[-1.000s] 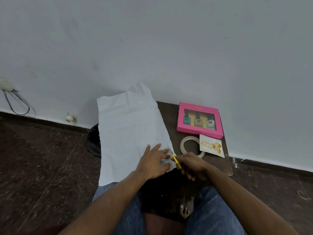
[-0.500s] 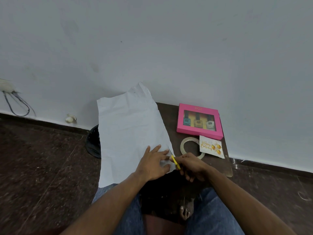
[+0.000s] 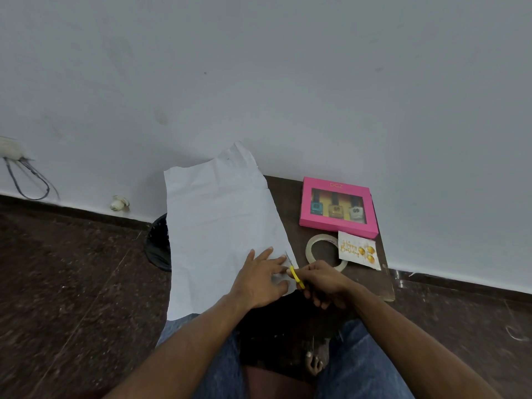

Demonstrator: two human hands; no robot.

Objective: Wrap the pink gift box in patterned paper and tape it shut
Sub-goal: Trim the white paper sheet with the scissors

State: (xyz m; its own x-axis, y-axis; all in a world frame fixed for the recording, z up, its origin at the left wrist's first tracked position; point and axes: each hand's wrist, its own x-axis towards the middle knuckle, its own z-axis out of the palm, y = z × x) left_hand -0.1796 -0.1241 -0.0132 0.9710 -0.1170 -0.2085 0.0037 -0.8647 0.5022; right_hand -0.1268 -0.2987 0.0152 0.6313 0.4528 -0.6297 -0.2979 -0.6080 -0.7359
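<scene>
Pressing flat with straight fingers, the left hand (image 3: 263, 279) held the paper (image 3: 221, 234) down on the table (image 3: 290, 203); the right hand's (image 3: 325, 282) grip curled around yellow scissors (image 3: 295, 273).

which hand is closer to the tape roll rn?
Right. The right hand, gripping yellow scissors, sits just in front of the tape roll, partly covering it. The left hand presses the paper farther left.

- Gold script reading "Happy Birthday" on a small white card (image 3: 358, 250), lying just beyond the right hand (image 3: 325, 283).
- Faint short lettering on the top edge of the pink gift box (image 3: 338, 206), farther beyond that hand; too blurred to read surely.
</scene>
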